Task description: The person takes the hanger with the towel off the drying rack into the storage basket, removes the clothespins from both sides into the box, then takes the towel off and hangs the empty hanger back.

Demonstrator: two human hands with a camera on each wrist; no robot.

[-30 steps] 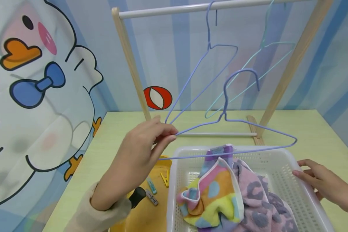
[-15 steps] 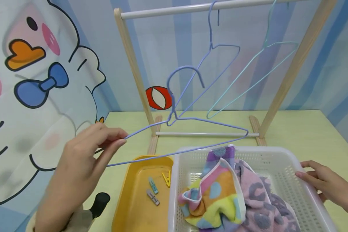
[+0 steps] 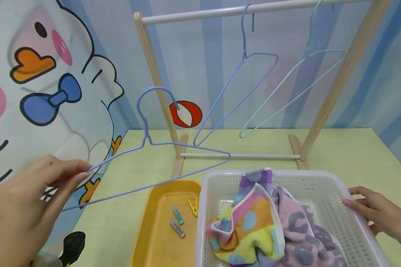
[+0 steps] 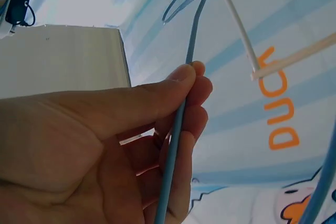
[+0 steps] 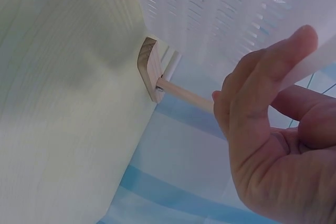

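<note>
In the head view my left hand (image 3: 30, 204) is at the lower left. It pinches one shoulder of a lilac wire clothes hanger (image 3: 147, 137) between thumb and fingers, and the hanger's hook points up. The left wrist view shows thumb and fingertips closed on the hanger's wire (image 4: 176, 124). My right hand (image 3: 375, 213) holds the right rim of a white plastic laundry basket (image 3: 320, 178); from below, the right wrist view shows its fingers (image 5: 257, 93) at the rim and outer wall. Inside the basket lie a colourful spotted towel (image 3: 250, 222) and a pink-grey patterned cloth (image 3: 300, 230).
Behind the basket stands a wooden rack with a white rail (image 3: 194, 15). A lilac hanger (image 3: 244, 55) and a mint hanger (image 3: 309, 55) hang from it. Left of the basket, a yellow tray (image 3: 153, 222) holds clothespins (image 3: 178, 214). A black-ended object (image 3: 74, 244) shows beside my left wrist.
My left hand has moved left and slightly down, carrying the lilac hanger from above the basket to in front of the rack's left post. My right hand has stayed on the basket rim.
</note>
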